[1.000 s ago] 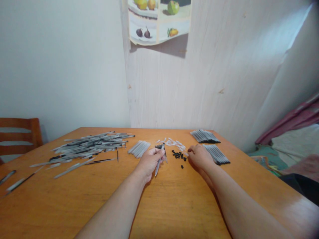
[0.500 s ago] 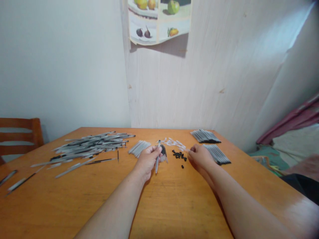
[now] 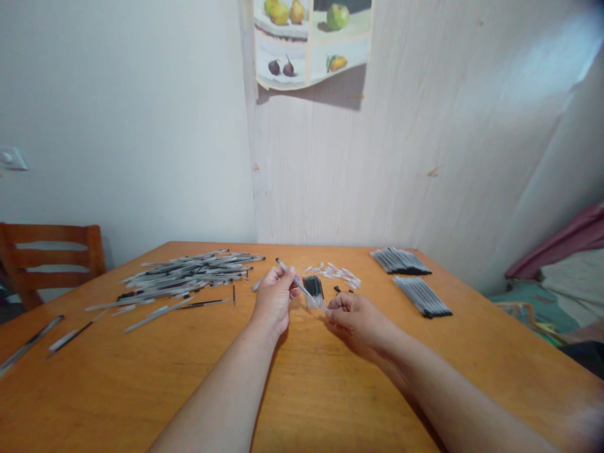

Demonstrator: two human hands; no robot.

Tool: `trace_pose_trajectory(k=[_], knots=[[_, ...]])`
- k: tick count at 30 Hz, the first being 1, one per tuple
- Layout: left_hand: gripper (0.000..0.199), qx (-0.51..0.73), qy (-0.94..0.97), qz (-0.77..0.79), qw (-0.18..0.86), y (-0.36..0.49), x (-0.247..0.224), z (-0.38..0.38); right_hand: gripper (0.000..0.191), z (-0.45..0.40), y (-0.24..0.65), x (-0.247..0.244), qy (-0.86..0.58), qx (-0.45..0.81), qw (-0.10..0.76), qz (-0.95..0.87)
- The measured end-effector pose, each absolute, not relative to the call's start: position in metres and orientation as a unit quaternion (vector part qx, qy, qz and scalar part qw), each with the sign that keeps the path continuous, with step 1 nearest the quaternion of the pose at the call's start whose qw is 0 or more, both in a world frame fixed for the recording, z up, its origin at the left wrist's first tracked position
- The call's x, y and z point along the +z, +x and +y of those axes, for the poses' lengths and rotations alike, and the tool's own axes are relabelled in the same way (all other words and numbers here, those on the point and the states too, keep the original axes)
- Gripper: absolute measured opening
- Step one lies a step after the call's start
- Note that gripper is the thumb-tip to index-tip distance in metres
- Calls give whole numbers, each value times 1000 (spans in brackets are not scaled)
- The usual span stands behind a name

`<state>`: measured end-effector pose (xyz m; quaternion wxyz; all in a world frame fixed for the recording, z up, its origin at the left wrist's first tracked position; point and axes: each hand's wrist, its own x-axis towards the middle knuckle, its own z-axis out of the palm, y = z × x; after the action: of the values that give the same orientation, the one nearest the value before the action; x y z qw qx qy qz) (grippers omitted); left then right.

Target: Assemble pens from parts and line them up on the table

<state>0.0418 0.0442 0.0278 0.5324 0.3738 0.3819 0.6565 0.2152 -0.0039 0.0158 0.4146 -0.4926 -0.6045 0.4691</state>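
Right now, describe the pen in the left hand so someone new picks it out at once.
Find the wooden table, then the left hand near its middle. The pen is in that grip, far end dark, near end slanting toward the right hand. Unlike the loose pile on the left and the neat rows on the right, it is held.

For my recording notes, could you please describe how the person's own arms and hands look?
The left hand and right hand wear no gloves. The left forearm and right forearm are bare, with no sleeves, watch or bracelet in view.
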Motion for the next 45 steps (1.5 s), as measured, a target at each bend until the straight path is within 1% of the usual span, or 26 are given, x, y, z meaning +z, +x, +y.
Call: trace_pose_trajectory(k=[3,5,13,20,26,30,37,45], knots=[[30,658,370,382,534,44,28,43,14,-5,209,12,-448,547,448,-547],[29,659,372,379,532,45,28,43,17,-4,208,11,-437,564,453,-534],[29,659,391,375,522,48,25,43,21,-4,208,17,-457,542,442,-549],[27,647,405,369,531,52,24,39,20,0,209,12,-464,537,433,-556],[25,632,411,373,541,55,25,34,23,0,210,12,-458,543,452,-540],[20,627,406,379,546,58,27,30,26,1,210,13,-459,518,462,-554],[15,626,359,388,573,61,27,29,24,3,212,11,-464,485,477,-568],[12,631,353,380,577,63,28,25,23,0,211,17,-477,462,462,-587]])
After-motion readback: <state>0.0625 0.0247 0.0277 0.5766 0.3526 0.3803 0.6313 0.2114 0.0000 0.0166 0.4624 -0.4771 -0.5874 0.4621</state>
